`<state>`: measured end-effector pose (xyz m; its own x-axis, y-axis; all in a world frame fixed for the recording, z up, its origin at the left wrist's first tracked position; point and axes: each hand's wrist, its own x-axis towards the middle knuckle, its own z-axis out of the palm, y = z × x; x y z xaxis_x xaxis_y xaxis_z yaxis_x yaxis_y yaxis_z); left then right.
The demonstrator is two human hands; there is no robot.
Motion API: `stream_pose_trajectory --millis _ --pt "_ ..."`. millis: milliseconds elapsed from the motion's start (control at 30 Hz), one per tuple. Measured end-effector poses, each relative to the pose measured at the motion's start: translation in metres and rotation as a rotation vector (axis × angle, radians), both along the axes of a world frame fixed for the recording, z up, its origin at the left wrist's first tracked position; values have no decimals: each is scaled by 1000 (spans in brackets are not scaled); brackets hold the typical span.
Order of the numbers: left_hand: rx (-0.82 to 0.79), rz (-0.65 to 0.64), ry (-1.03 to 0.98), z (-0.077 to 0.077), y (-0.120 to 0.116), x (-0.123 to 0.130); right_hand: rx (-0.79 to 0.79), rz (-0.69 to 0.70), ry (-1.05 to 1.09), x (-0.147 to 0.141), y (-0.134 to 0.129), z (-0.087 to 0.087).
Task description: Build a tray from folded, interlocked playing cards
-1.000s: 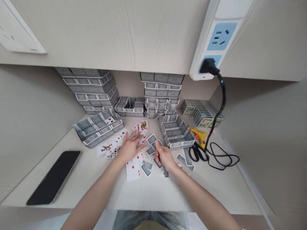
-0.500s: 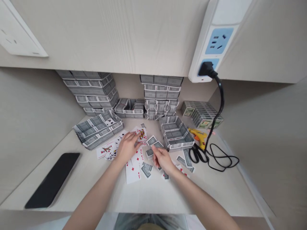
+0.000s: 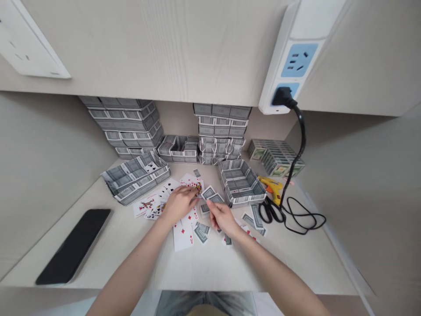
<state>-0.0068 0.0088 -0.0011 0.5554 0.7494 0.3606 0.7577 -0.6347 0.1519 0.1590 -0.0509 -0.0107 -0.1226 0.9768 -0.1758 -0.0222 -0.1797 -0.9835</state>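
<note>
My right hand [image 3: 222,217] is closed, thumb and fingers pinching a playing card [image 3: 208,193] with a grey patterned back, just in front of the right box. My left hand [image 3: 180,202] lies palm down over face-up cards, its fingers reaching a court card [image 3: 198,188]; whether it grips any card is hidden. Below it, red diamond cards [image 3: 183,237] lie on the desk, and a joker card [image 3: 146,204] is to its left. Small cut card pieces [image 3: 201,232] rest between my hands, and more card pieces [image 3: 255,223] lie right of my right hand.
Open boxes made of cards stand at left [image 3: 136,177] and right [image 3: 242,184]. Stacked card boxes [image 3: 126,123] line the back. A black phone [image 3: 74,245] lies left; black scissors [image 3: 271,210], a yellow glue gun [image 3: 272,188] and a black cable [image 3: 304,221] lie right.
My left hand has shifted slightly right over the face-up cards, covering more of them. My right hand has stayed in place with its card.
</note>
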Motion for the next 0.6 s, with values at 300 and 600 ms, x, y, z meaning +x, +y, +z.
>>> stream_pose_trajectory --millis 300,600 --pt "139 271 -228 0 -4 -5 50 35 -42 0 -2 -1" --pt "95 123 -626 10 -19 5 483 -237 -253 5 -1 -1"
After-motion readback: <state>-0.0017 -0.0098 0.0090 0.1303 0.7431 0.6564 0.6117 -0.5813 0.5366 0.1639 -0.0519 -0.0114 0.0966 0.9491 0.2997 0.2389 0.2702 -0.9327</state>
